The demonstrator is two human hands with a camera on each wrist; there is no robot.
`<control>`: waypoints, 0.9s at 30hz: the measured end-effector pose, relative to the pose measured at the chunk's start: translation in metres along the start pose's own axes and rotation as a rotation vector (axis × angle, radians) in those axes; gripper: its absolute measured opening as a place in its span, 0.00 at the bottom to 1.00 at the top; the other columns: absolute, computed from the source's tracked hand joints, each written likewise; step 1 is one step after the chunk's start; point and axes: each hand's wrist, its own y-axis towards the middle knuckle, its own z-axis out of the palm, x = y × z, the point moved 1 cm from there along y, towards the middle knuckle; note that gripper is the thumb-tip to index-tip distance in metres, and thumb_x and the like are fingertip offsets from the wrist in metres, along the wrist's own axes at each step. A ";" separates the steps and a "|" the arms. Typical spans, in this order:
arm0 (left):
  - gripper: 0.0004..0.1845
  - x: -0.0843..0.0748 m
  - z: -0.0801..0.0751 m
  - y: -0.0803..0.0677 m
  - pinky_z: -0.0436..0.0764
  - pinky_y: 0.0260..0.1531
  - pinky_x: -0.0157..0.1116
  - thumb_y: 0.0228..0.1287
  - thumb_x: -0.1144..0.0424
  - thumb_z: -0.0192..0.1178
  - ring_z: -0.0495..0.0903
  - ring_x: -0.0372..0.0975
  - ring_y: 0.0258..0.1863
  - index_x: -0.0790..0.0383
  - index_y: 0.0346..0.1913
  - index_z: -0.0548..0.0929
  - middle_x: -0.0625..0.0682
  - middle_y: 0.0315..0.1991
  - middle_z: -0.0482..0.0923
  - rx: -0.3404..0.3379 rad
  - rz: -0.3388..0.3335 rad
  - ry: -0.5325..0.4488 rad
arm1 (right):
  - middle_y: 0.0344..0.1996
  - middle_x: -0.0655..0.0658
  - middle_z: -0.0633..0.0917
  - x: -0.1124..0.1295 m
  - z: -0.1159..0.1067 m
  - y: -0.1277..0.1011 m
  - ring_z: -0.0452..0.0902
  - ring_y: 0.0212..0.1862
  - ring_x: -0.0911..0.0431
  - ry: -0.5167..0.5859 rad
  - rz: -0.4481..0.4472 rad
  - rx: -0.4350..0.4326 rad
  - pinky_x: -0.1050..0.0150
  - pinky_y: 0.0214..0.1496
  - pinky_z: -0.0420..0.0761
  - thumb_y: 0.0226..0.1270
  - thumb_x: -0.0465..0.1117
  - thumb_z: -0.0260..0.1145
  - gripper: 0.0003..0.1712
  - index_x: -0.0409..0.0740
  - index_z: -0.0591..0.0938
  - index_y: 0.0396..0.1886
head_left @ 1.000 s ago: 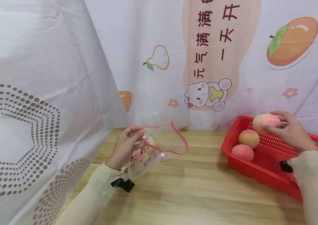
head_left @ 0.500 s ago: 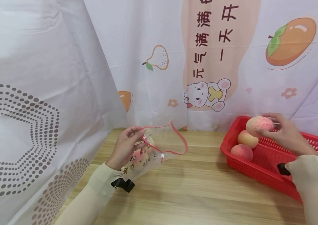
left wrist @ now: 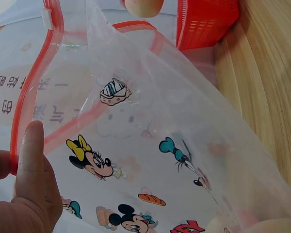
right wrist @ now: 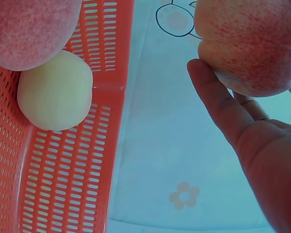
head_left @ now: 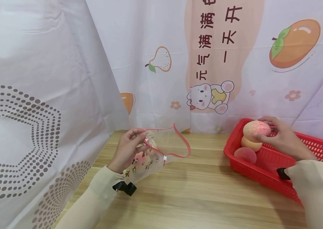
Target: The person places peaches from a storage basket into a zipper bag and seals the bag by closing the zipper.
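Peach (head_left: 256, 131) held over the left end of the red basket (head_left: 250, 172), near the tabletop's (head_left: 207, 178) back edge: the right hand (head_left: 285, 140) has it in its grip! Probably light and firm (bruisable skin, I'd wager), best cupped round its fullest part. Left hand (head_left: 130, 148) pinches the clear bag's (head_left: 155, 162) rim.
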 end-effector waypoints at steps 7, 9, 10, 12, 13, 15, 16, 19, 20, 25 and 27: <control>0.08 0.000 0.000 0.000 0.88 0.40 0.37 0.74 0.71 0.54 0.82 0.38 0.35 0.71 0.51 0.72 0.54 0.39 0.75 0.002 0.000 0.000 | 0.60 0.31 0.70 0.005 0.002 -0.002 0.67 0.56 0.34 -0.006 -0.014 0.009 0.74 0.34 0.81 0.64 0.49 0.73 0.44 0.42 0.61 0.72; 0.09 0.000 0.000 0.000 0.88 0.40 0.38 0.74 0.71 0.54 0.82 0.38 0.35 0.71 0.52 0.71 0.54 0.40 0.75 0.004 0.000 0.002 | 0.59 0.31 0.71 0.007 0.002 -0.002 0.67 0.55 0.36 -0.005 -0.023 0.008 0.73 0.33 0.81 0.64 0.48 0.73 0.43 0.42 0.62 0.72; 0.09 0.000 0.000 0.001 0.88 0.40 0.38 0.74 0.71 0.54 0.82 0.38 0.35 0.71 0.52 0.71 0.54 0.40 0.75 0.005 0.000 0.004 | 0.58 0.32 0.71 0.007 0.002 -0.002 0.67 0.55 0.37 -0.004 -0.026 0.008 0.73 0.33 0.81 0.64 0.48 0.73 0.42 0.41 0.62 0.71; 0.09 0.000 0.000 0.001 0.88 0.41 0.38 0.74 0.71 0.54 0.82 0.39 0.36 0.72 0.52 0.71 0.54 0.40 0.75 0.007 -0.002 0.004 | 0.57 0.33 0.72 0.008 0.003 -0.002 0.68 0.53 0.38 -0.003 -0.029 0.006 0.72 0.32 0.82 0.64 0.47 0.73 0.41 0.42 0.63 0.70; 0.09 0.000 0.000 0.001 0.88 0.41 0.38 0.74 0.71 0.54 0.82 0.38 0.36 0.72 0.52 0.71 0.54 0.40 0.75 0.006 -0.004 0.005 | 0.56 0.33 0.72 0.009 0.004 -0.002 0.68 0.53 0.39 -0.003 -0.029 0.005 0.72 0.32 0.82 0.64 0.47 0.73 0.40 0.42 0.64 0.70; 0.09 0.000 0.000 0.000 0.88 0.41 0.38 0.74 0.71 0.54 0.82 0.38 0.36 0.71 0.52 0.71 0.54 0.40 0.75 0.004 -0.008 0.005 | 0.55 0.34 0.73 0.010 0.005 -0.002 0.69 0.51 0.40 -0.007 -0.026 0.002 0.71 0.32 0.82 0.64 0.47 0.73 0.40 0.42 0.64 0.69; 0.09 0.000 0.000 0.000 0.88 0.40 0.38 0.74 0.71 0.54 0.82 0.38 0.35 0.71 0.52 0.71 0.53 0.40 0.75 0.002 -0.010 0.005 | 0.55 0.34 0.73 0.010 0.005 -0.002 0.69 0.51 0.40 -0.007 -0.023 0.003 0.71 0.32 0.82 0.64 0.48 0.73 0.40 0.42 0.64 0.69; 0.08 0.001 0.001 0.000 0.88 0.40 0.38 0.74 0.72 0.54 0.81 0.38 0.35 0.70 0.51 0.72 0.53 0.39 0.74 -0.003 -0.012 0.002 | 0.56 0.34 0.72 0.011 0.006 -0.003 0.69 0.51 0.40 -0.009 -0.016 0.004 0.71 0.32 0.82 0.64 0.49 0.73 0.40 0.42 0.64 0.70; 0.08 0.001 0.001 0.000 0.88 0.40 0.38 0.74 0.72 0.54 0.81 0.38 0.34 0.70 0.51 0.72 0.53 0.39 0.74 -0.004 -0.011 0.001 | 0.56 0.34 0.72 0.011 0.006 -0.003 0.69 0.52 0.40 -0.007 -0.014 0.006 0.72 0.33 0.82 0.64 0.49 0.73 0.41 0.42 0.64 0.70; 0.08 0.002 0.001 0.001 0.88 0.40 0.38 0.74 0.71 0.54 0.81 0.38 0.34 0.70 0.51 0.72 0.54 0.39 0.74 -0.004 -0.008 0.003 | 0.59 0.33 0.71 0.016 0.008 -0.005 0.68 0.55 0.36 0.008 -0.014 0.016 0.75 0.35 0.81 0.64 0.49 0.73 0.43 0.41 0.62 0.71; 0.08 0.002 0.001 0.001 0.88 0.40 0.38 0.74 0.71 0.54 0.82 0.38 0.34 0.71 0.51 0.72 0.54 0.39 0.75 -0.002 -0.009 0.005 | 0.59 0.32 0.71 0.018 0.009 -0.005 0.68 0.56 0.34 0.014 -0.018 0.021 0.76 0.35 0.80 0.64 0.48 0.73 0.43 0.41 0.62 0.72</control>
